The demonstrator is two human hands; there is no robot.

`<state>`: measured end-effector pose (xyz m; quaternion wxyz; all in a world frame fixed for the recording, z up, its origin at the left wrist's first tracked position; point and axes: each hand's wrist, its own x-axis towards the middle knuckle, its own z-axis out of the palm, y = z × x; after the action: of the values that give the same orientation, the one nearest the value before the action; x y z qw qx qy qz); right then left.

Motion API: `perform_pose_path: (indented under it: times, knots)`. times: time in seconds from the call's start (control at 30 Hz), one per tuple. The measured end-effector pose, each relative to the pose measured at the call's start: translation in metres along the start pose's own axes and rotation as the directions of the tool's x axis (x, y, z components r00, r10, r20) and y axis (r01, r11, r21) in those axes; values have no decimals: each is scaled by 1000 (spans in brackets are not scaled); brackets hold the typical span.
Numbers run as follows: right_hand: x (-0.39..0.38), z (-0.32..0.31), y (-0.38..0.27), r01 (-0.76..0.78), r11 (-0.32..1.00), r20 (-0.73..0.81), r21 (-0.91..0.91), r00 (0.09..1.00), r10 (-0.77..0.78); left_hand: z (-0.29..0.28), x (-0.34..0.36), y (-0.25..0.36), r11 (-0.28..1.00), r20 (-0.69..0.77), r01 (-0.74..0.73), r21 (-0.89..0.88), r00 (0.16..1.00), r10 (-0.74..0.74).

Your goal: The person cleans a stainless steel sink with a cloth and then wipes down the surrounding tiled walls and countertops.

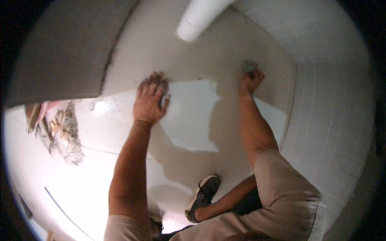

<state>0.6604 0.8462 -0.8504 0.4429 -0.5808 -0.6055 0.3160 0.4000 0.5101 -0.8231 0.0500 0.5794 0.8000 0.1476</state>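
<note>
My left hand (150, 99) lies palm down on the pale, shiny floor (187, 116), its fingers stretched forward and slightly apart, with nothing in it. Farther out to the right, my right hand (252, 82) has its fingers curled round a small green scrub pad (249, 65). The pad is pressed against the floor; blur and shadow hide its exact shape. Dark specks dot the floor just beyond the left fingertips.
A white pipe (201, 20) meets the floor ahead. A grey panel (64, 48) stands at the upper left; below it lies a grey shaggy cloth or mop head (71, 136) with scraps. A tiled wall (329, 124) rises on the right. My dark shoe (207, 193) is near the bottom.
</note>
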Motion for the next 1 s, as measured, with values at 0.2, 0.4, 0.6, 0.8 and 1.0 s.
perform_pose_path:
  times: [0.2,0.4,0.6,0.8,1.0]
  knots:
    - [-54,-62,-23,-329,905,-86,270,928,363,-7,-19,50,982,113,57,-178,993,-38]
    - [-203,25,-117,-608,721,168,332,790,589,-16,-86,-7,956,345,145,-254,937,-51]
    - [-236,49,-186,-428,904,372,7,840,395,-194,-142,-10,951,115,-169,-258,972,203]
    - [-244,48,-271,-144,961,658,-234,704,266,-363,-132,-28,882,-676,-470,-21,657,334]
    - [-251,22,-379,45,972,925,-232,318,206,-527,-77,-38,875,-995,-475,90,-15,94]
